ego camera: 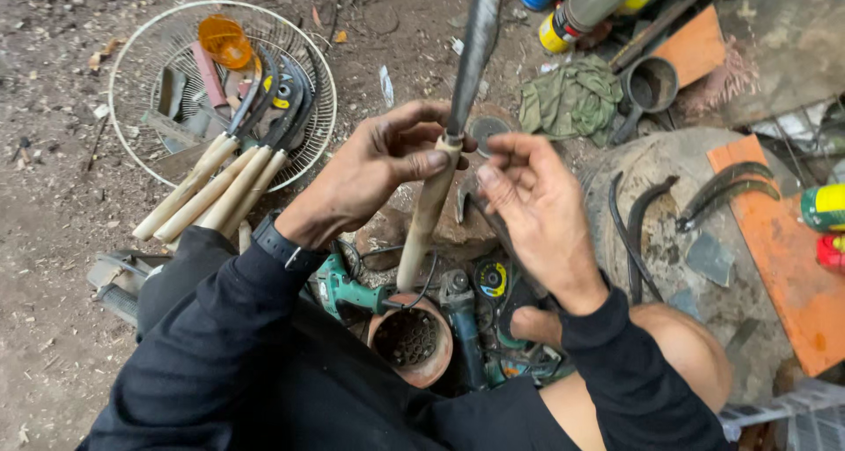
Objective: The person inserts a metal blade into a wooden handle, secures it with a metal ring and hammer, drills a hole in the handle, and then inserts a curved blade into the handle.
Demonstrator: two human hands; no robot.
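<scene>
— Two hands are at work; state what each one grips.
— Left hand (pixel 374 174): clenched around the top of the pale wooden handle (pixel 425 222), thumb pressed just under the point where the dark blade (pixel 475 46) enters it. Right hand (pixel 537 209): fingers curled close beside that joint; whether they pinch anything cannot be told.
— Position of the tool?
— Held upright between both hands, above the clay pot (pixel 411 341), blade rising past the top edge of the view.
— Surroundings?
— Green power drill (pixel 343 291) and angle grinder (pixel 462 319) lie below the hands. Finished sickles (pixel 224 174) rest on a wire fan guard (pixel 141 55) to the left. Bare curved blades (pixel 638 227) lie on a round stone to the right.
</scene>
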